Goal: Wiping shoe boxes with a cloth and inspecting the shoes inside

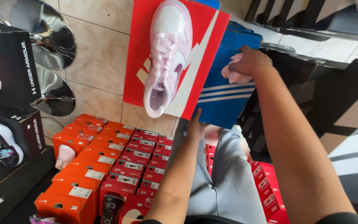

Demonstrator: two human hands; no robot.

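Observation:
A pale pink sneaker (pixel 166 58) lies on top of a red shoe box (pixel 206 49) with a white stripe design. That box rests on a blue shoe box (pixel 220 103) with white stripes. My left hand (pixel 195 125) grips the near lower edge of the red box where it meets the blue one. My right hand (pixel 249 62) is closed around a crumpled pink cloth (pixel 231 74) and presses it against the blue box's side.
Rows of orange shoe boxes (pixel 79 170) and red shoe boxes (pixel 139 159) fill the floor below. Black shoe boxes (pixel 9 66) and a dark sneaker (pixel 1 145) stand at the left, round mirrors (pixel 50 37) on the tiled wall, black boxes (pixel 311 87) at the right.

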